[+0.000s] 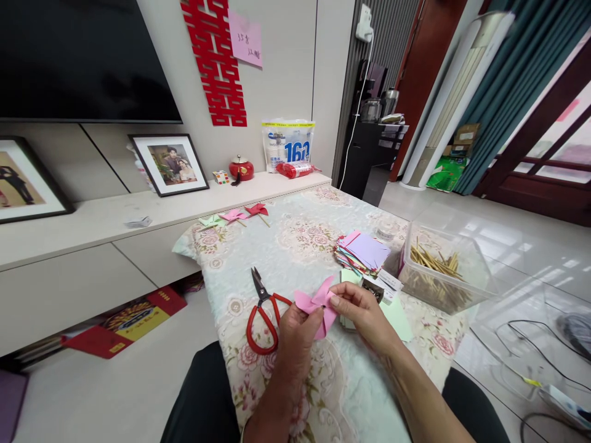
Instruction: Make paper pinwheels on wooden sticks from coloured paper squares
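A pink paper pinwheel, its blades folded toward a small dark spot at the centre, is held up over the table between both hands. My left hand pinches it from the left and below, thumb near the centre. From the right, my right hand closes its thumb and fingers on a blade. Scissors with red handles lie just left of my left hand, blades slightly apart. Beside my right hand are a small open box of dark bits and light green paper sheets.
A stack of coloured paper squares sits behind my right hand. Further right stands a clear plastic bin of thin wooden sticks. Finished-looking green, pink and red pinwheels lie at the far left edge of the flowered tablecloth.
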Demonstrator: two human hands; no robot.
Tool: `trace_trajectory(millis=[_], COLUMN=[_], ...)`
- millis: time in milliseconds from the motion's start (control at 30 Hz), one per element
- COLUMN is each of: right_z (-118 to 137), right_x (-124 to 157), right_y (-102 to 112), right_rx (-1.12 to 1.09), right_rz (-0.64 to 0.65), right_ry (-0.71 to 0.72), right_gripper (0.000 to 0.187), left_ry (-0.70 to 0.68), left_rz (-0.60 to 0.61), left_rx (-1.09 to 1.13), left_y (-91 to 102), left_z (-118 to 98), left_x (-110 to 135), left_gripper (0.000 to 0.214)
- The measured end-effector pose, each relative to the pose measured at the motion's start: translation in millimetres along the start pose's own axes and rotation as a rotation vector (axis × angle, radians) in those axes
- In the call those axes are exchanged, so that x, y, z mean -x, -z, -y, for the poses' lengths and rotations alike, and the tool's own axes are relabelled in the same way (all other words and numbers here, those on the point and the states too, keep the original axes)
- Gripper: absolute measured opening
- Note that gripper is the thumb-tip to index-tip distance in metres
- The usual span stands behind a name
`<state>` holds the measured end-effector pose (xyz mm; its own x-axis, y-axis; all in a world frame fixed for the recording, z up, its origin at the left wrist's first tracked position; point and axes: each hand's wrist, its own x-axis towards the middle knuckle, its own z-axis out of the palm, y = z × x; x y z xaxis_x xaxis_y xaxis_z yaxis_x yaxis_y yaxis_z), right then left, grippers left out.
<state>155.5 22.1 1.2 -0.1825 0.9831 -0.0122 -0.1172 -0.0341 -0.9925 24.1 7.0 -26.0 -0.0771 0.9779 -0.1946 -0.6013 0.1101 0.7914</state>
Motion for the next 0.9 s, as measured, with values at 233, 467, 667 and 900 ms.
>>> trace_trajectory(millis=[233, 467, 667, 900], right_z=[0.9, 0.2, -0.2, 2.0], right_x=[0.8, 1.0, 1.2, 2.9], right_y=[3.0, 4.2, 4.1, 8.6], right_rx=[0.197, 0.243, 0.251, 0.242], right_rz=[0.058, 0.048, 0.02, 0.076], right_ry=[-0.019, 0.0, 0.038, 0.039], right_gripper=[0.029, 0.024, 0.023, 0.031], left_ry=[0.047, 0.083, 0.117, 0.129], left_rz=[0.093, 0.109, 0.144, 0.149], left_rx=[-0.034, -0.034, -0.031, 0.002], left_y=[0.0, -3.2, -1.2, -1.0], left_z=[-3.1, -4.6, -1.3, -2.4], left_x=[2.5, 5.6, 7.2, 6.4], left_gripper=[0.033, 0.033, 0.033, 0.035])
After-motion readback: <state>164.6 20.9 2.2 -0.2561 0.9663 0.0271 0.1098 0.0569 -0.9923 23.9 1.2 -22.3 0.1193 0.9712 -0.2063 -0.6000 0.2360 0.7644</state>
